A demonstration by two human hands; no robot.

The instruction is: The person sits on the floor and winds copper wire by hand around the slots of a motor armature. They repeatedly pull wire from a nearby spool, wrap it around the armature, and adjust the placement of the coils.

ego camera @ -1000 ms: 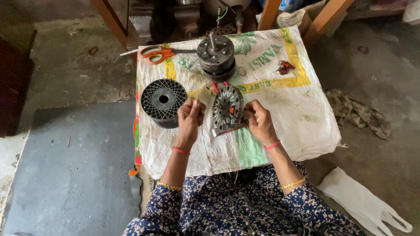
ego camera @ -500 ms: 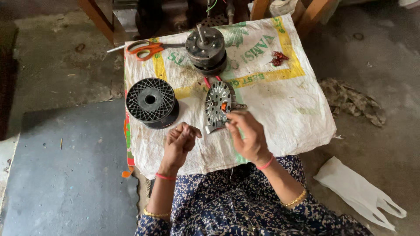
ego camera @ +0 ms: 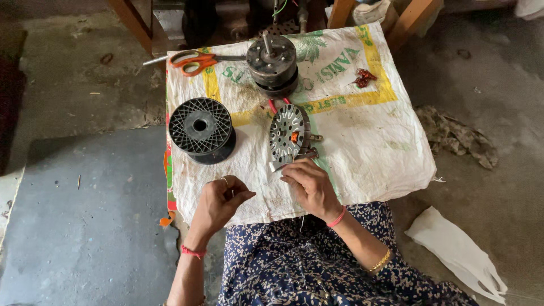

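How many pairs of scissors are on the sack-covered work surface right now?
1. The orange-handled scissors lie at the far left corner of the white sack cover, left of the dark round motor part. None other shows; the far edge is partly out of view.

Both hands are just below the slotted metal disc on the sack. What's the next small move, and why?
Probably bring the left hand back up to the slotted metal disc. The left hand is off the disc with fingertips pinched, perhaps on fine wire too thin to see, while the right hand alone touches the disc's lower edge.
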